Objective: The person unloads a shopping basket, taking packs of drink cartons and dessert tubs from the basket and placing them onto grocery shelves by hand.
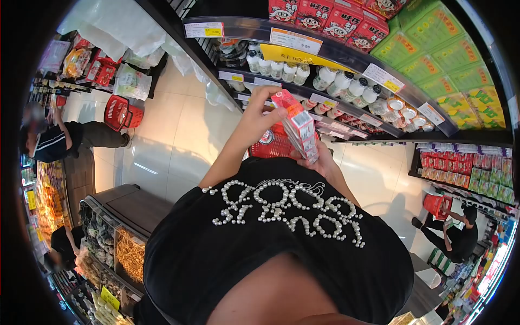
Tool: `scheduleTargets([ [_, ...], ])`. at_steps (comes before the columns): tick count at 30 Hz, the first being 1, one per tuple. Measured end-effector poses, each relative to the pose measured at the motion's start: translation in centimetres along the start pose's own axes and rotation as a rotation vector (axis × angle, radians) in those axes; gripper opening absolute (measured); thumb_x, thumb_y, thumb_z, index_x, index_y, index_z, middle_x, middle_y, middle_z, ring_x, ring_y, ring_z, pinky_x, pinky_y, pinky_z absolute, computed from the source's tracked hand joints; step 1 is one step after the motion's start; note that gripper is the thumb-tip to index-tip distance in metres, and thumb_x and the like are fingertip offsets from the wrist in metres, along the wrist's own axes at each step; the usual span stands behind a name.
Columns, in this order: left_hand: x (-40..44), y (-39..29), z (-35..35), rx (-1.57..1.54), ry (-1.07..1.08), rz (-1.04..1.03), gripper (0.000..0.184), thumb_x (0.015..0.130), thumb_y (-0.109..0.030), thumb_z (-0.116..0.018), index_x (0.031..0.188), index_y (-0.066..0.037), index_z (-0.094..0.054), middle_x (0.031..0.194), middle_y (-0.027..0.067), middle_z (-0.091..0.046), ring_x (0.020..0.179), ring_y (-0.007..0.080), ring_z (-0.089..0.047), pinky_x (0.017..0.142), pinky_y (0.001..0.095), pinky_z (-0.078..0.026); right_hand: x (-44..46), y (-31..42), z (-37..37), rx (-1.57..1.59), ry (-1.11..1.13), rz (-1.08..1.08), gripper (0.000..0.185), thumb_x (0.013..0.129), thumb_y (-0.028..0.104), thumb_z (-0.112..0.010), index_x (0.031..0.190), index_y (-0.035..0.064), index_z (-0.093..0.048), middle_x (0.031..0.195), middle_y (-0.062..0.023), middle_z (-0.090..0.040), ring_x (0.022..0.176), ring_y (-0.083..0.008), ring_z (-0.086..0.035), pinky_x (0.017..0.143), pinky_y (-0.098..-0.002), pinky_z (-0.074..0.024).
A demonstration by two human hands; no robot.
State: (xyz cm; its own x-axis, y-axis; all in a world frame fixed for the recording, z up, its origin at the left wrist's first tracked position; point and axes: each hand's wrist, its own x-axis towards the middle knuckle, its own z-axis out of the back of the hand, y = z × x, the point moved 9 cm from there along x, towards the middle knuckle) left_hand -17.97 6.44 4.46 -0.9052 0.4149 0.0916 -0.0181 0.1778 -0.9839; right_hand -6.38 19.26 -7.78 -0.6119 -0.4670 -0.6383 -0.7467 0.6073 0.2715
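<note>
A red pack of small drink cartons (299, 125), with a barcode on its side, is tilted in front of my chest. My left hand (259, 116) is closed on its upper left part, thumb across the edge. Lower down, my right hand (325, 162) grips the bottom end, its fingers partly hidden by the pack. Behind the pack shows a red shopping basket (264, 147), mostly covered by my arms and hands; how it is held is hidden.
Ahead, a shelf carries red drink boxes (341, 21), green cartons (433, 49) and white bottles (338, 81). A produce stand (127, 238) is at left. People with red baskets are on the left (123, 114) and right (437, 206).
</note>
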Motion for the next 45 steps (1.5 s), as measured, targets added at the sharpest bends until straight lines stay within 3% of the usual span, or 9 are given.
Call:
scheduleTargets([
  [3,0.6,-0.7,-0.4,-0.177,-0.004,0.084,0.045,0.089,-0.038,-0.063,0.118,-0.008,-0.046,0.115,0.0076,-0.056,0.111,0.0186,-0.054,0.095,0.0342,-0.043,0.5,-2.0,-1.2,0.067,0.452,-0.181,0.056,0.097,0.048,-0.033,0.110,-0.0026,-0.053,0.065,-0.0083,-0.051,0.043,-0.0130,-0.044,0.035,-0.0213,-0.0356],
  [7,0.6,1.8,0.5,-0.477,-0.085,0.191,0.039,0.092,-0.042,-0.056,0.115,-0.011,-0.049,0.120,0.0094,-0.057,0.112,0.0199,-0.056,0.095,0.0391,-0.045,-0.4,-1.5,-1.9,0.081,0.292,-0.127,0.065,0.096,0.056,-0.028,0.106,-0.0032,-0.054,0.063,-0.0062,-0.047,0.041,-0.0129,-0.040,0.036,-0.0253,-0.0330],
  [10,0.5,2.9,1.4,-0.590,-0.216,0.227,0.047,0.094,-0.046,-0.051,0.122,-0.008,-0.050,0.121,0.0114,-0.058,0.112,0.0217,-0.058,0.097,0.0438,-0.045,-1.2,-1.6,-2.3,0.021,0.412,-0.153,0.078,0.089,0.070,-0.025,0.099,-0.0018,-0.056,0.053,-0.0068,-0.044,0.036,-0.0159,-0.037,0.035,-0.0285,-0.0314],
  [12,0.2,3.2,1.6,-0.685,-0.272,0.263,0.036,0.094,-0.040,-0.054,0.112,-0.009,-0.050,0.114,0.0097,-0.060,0.104,0.0220,-0.061,0.091,0.0441,-0.049,-1.1,-1.7,-2.2,-0.019,0.456,-0.136,0.088,0.083,0.079,-0.019,0.095,-0.0004,-0.056,0.046,-0.0074,-0.040,0.034,-0.0189,-0.037,0.034,-0.0300,-0.0310],
  [23,-1.5,5.3,2.3,-0.797,-0.349,0.281,0.034,0.099,-0.036,-0.045,0.117,-0.007,-0.048,0.118,0.0111,-0.058,0.109,0.0235,-0.059,0.096,0.0472,-0.046,-0.9,-0.2,-1.3,0.211,0.133,-0.068,0.080,0.085,0.076,-0.020,0.083,0.0053,-0.057,0.047,-0.0071,-0.043,0.036,-0.0210,-0.040,0.032,-0.0321,-0.0295],
  [26,-1.3,3.5,1.2,-0.896,-0.231,0.212,0.038,0.099,-0.037,-0.044,0.122,-0.007,-0.047,0.125,0.0126,-0.055,0.116,0.0254,-0.055,0.102,0.0485,-0.040,-1.1,0.6,-1.7,0.053,0.430,-0.027,0.078,0.085,0.075,-0.023,0.081,0.0059,-0.059,0.047,-0.0059,-0.043,0.039,-0.0203,-0.040,0.035,-0.0321,-0.0302],
  [36,-1.9,5.1,0.2,-1.064,-0.223,0.280,0.047,0.100,-0.036,-0.037,0.135,-0.005,-0.041,0.135,0.0135,-0.049,0.126,0.0282,-0.045,0.107,0.0483,-0.032,-0.9,2.6,0.2,0.160,0.376,-0.010,0.075,0.085,0.076,-0.026,0.084,0.0101,-0.061,0.047,-0.0024,-0.037,0.045,-0.0195,-0.040,0.040,-0.0312,-0.0300],
  [39,-1.7,5.5,0.2,-1.099,-0.219,0.274,0.048,0.100,-0.036,-0.037,0.136,-0.005,-0.041,0.137,0.0138,-0.047,0.127,0.0291,-0.045,0.108,0.0493,-0.030,-1.1,3.1,-0.6,0.174,0.393,0.041,0.068,0.089,0.069,-0.028,0.097,0.0101,-0.061,0.051,-0.0032,-0.040,0.047,-0.0184,-0.040,0.040,-0.0282,-0.0322],
  [45,-1.9,5.9,0.3,-1.144,-0.174,0.273,0.044,0.100,-0.035,-0.035,0.137,-0.012,-0.039,0.139,0.0118,-0.046,0.129,0.0291,-0.042,0.108,0.0502,-0.030,-1.2,3.7,-0.4,0.233,0.363,0.078,0.072,0.086,0.076,-0.028,0.104,0.0139,-0.059,0.066,-0.0083,-0.059,0.054,-0.0237,-0.056,0.040,-0.0295,-0.0371],
])
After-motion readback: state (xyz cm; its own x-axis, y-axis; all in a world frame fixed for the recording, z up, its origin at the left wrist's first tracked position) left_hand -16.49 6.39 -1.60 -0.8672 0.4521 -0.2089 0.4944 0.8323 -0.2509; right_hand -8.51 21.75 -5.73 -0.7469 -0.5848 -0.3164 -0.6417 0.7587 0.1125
